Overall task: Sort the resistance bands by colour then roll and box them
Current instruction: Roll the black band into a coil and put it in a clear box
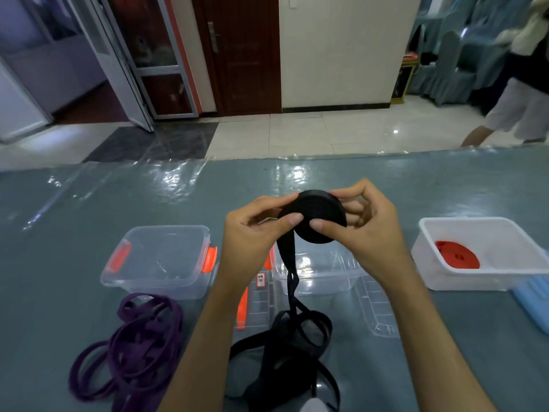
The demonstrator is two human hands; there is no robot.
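**Black band coil held above the boxes**

While both thumbs press its flat face, the round matte black rubber band roll (313, 217) is gripped between the left hand (255, 230) and right hand (361, 226) above the glossy grey-green table (416, 185). Its loose tail drops to a tangled black heap (285, 361). Purple flat bands (130, 346) lie left, beside a clear plastic box with orange clips (160, 260); a white tub (487, 251) holds a red coil (457, 254).
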